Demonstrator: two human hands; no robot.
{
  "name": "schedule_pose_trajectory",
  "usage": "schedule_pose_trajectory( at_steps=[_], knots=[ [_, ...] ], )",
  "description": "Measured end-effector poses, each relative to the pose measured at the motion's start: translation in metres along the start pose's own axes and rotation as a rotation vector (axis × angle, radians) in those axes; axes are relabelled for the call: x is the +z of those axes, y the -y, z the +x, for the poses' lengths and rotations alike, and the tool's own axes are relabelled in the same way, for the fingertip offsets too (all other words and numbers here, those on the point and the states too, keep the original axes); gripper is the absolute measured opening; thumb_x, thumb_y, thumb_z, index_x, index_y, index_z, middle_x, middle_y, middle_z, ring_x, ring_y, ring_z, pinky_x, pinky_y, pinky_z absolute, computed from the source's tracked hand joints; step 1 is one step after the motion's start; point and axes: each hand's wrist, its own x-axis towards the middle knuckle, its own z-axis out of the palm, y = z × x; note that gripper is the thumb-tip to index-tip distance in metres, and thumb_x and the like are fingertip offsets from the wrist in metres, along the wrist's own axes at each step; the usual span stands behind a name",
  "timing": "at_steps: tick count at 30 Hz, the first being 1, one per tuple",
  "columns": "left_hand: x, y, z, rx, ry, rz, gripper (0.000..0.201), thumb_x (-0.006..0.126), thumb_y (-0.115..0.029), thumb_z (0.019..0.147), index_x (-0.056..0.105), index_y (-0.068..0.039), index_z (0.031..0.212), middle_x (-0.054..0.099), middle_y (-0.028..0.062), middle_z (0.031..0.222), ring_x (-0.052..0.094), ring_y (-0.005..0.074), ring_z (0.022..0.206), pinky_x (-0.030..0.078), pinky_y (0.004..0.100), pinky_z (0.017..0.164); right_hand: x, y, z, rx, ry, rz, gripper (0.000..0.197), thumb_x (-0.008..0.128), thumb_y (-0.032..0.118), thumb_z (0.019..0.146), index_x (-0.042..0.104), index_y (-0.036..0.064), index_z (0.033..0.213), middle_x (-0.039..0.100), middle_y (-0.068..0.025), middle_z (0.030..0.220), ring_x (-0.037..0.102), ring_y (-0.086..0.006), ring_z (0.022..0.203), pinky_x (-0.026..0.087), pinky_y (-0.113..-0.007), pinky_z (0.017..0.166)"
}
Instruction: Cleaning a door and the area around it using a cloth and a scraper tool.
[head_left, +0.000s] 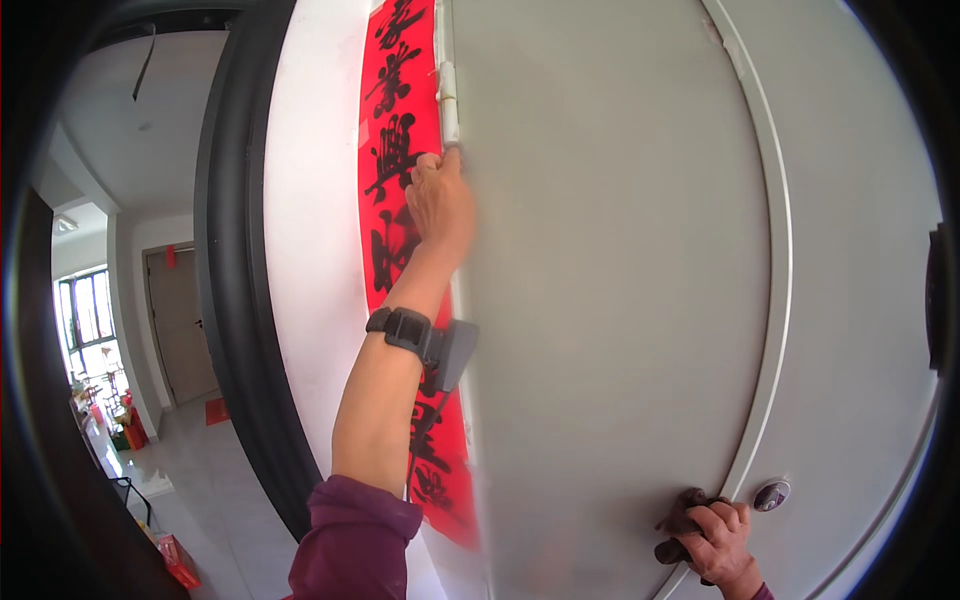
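My left hand (441, 205) reaches up to the white hinge strip (448, 105) along the left edge of a tall grey-green door panel (610, 250). Its fingers are curled and pressed against that edge; whatever they may hold is hidden. A red paper banner with black brush characters (395, 130) hangs on the wall just behind this hand and forearm. Low on the right, my right hand (722, 545) is closed round a dark brown bunched cloth (685, 515), against the panel beside its curved white trim (775, 300).
A round metal lock (772, 494) sits right of my right hand. A black door frame (235, 250) rises left of the white wall (310, 200). Beyond it lies a tiled room with a closed door (182, 325), a window (88, 310) and a red box (178, 560) on the floor.
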Motion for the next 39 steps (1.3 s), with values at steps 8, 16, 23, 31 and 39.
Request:
schedule_pose_trajectory(
  at_steps=[8,16,23,31,39],
  knots=[
    [-0.002,0.004,-0.014,0.146,-0.026,0.024,0.024,0.049,-0.006,0.075,0.056,-0.009,0.098,0.050,0.0088,0.087,0.049,0.0261,0.084,0.038,0.0381,0.066,0.001,0.000,-0.003,0.033,-0.040,-0.007,0.026,0.062,0.019,0.052,0.056,0.0177,0.077,0.048,-0.0008,0.093,0.046,-0.0209,0.082,0.035,-0.036,0.068],
    [0.008,0.010,-0.013,0.010,0.008,-0.023,0.021,0.046,-0.006,0.076,0.056,-0.009,0.095,0.049,0.0092,0.083,0.048,0.0256,0.083,0.037,0.0378,0.067,0.004,0.002,-0.001,0.037,-0.039,-0.036,0.029,0.063,0.018,0.050,0.058,0.0176,0.078,0.048,-0.0008,0.091,0.046,-0.0208,0.081,0.033,-0.035,0.067],
    [-0.005,0.005,0.001,0.071,-0.086,0.028,0.018,0.046,-0.007,0.077,0.055,-0.007,0.093,0.050,0.0116,0.083,0.049,0.0279,0.083,0.039,0.0398,0.067,0.002,0.003,-0.014,0.110,0.034,0.180,0.029,0.060,0.016,0.069,0.057,0.0108,0.097,0.050,-0.0073,0.113,0.046,-0.0295,0.104,0.035,-0.044,0.084],
    [-0.012,0.009,0.005,0.130,0.012,0.060,0.021,0.048,-0.006,0.076,0.056,-0.007,0.095,0.052,0.0112,0.081,0.051,0.0279,0.080,0.040,0.0400,0.064,0.000,0.006,-0.014,0.147,0.109,0.146,0.031,0.063,0.015,0.069,0.057,0.0107,0.099,0.048,-0.0082,0.112,0.044,-0.0306,0.106,0.035,-0.044,0.084],
    [-0.015,0.008,-0.014,0.127,0.111,0.016,0.021,0.046,-0.006,0.076,0.054,-0.006,0.096,0.052,0.0120,0.081,0.051,0.0298,0.083,0.040,0.0405,0.065,0.005,0.005,-0.008,0.109,0.045,0.077,0.032,0.061,0.017,0.059,0.057,0.0149,0.091,0.046,-0.0055,0.105,0.043,-0.0261,0.096,0.033,-0.042,0.077]
  ],
)
